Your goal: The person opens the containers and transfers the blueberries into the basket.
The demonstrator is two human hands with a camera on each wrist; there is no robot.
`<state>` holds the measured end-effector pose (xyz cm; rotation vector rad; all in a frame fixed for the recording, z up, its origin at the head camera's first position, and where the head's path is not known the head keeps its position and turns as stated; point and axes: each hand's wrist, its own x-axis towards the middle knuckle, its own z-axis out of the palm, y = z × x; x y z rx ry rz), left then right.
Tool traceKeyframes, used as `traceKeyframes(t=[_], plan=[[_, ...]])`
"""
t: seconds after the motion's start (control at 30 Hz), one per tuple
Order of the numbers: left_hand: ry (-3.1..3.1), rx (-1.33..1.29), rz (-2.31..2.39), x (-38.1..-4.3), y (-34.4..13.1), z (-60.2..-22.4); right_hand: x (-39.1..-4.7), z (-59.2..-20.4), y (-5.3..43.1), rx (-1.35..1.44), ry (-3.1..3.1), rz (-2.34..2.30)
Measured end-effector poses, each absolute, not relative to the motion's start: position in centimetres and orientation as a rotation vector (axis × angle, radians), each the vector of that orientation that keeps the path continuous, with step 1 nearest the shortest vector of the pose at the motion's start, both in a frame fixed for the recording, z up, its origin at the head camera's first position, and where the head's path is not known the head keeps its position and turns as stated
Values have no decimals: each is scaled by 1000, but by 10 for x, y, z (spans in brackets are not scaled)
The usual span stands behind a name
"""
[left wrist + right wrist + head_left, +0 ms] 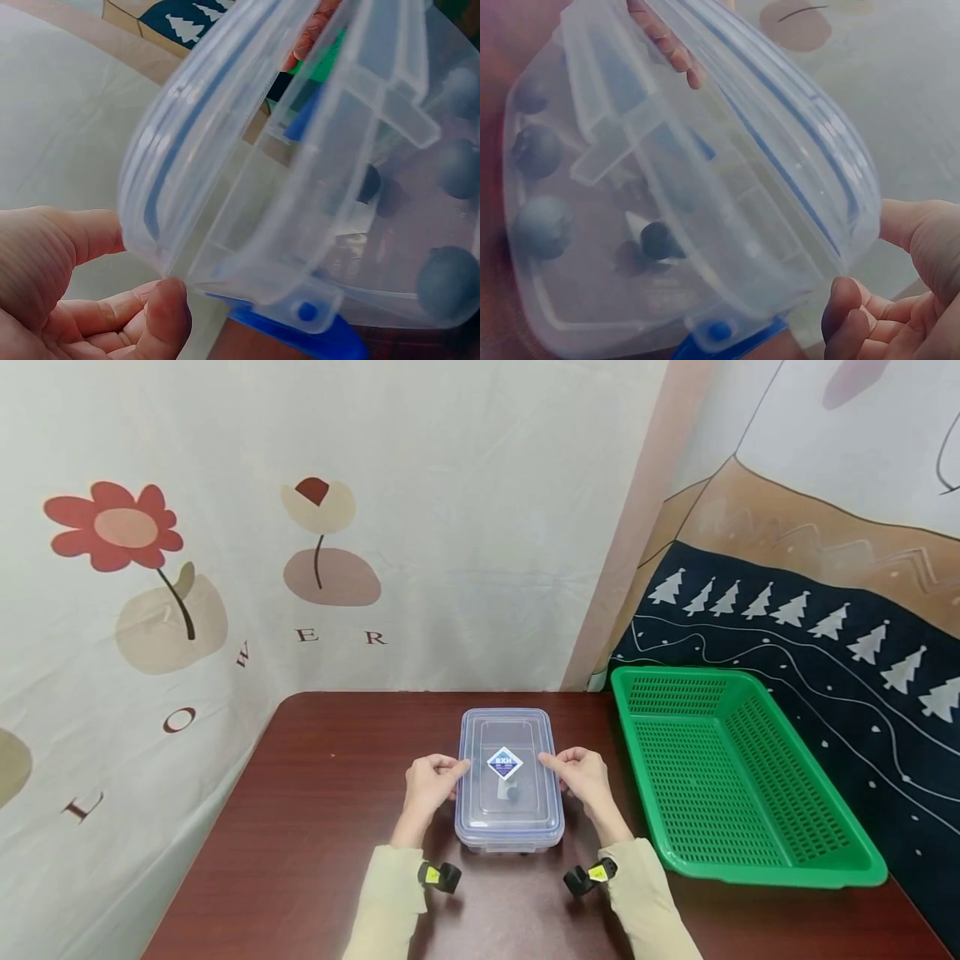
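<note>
A clear plastic food box (pixel 262 262) stands on the table in front of me. Its see-through lid (pixel 480 735) has a blue seal and a diamond-shaped sticker (pixel 505 763). My left hand (pixel 431 783) pinches the lid's left edge, thumb on top and fingers below. At the opposite edge my right hand (pixel 588 774) pinches it likewise. Both wrist views show a gap between lid and box rim. Inside lie several dark round fruits like blueberries (pixel 544 227) and a small pale piece. Blue side latches (pixel 300 330) hang down, unfastened.
To the right a large green plastic basket (pixel 772 868) with slotted walls sits on the dark red-brown table (pixel 345 827). Printed cloths (pixel 480 527) hang behind the table and at its sides. Small black cameras (pixel 442 877) are strapped to both wrists.
</note>
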<state>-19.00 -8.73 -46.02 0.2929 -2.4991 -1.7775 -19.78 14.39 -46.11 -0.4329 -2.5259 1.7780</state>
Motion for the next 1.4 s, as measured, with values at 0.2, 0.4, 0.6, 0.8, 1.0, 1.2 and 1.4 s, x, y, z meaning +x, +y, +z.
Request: traceKeyframes(t=[0.2, 0.4, 0.6, 0.8, 1.0, 1.2, 1.4], plan=[[-2382, 317, -1985, -192, -94, -456, -199, -452, 143, -420, -2491, 1899], [-2306, 335, -2103, -192, -102, -454, -200, -448, 138, -375, -2432, 2031], [-2289, 370, -2106, -188, -116, -447, -201, -443, 126, -353, -2421, 2089], [-2298, 410, -2065, -184, -134, -441, -202, -436, 107, -300, -2425, 2094], [-2294, 414, -2058, -179, -155, -437, -202, -433, 87, -259, -2413, 2135], [-2334, 404, -2011, -174, -179, -433, -201, -435, 63, -201, -2352, 2226], [-2413, 403, -1940, -171, -205, -432, -195, -437, 41, -148, -2292, 2328]])
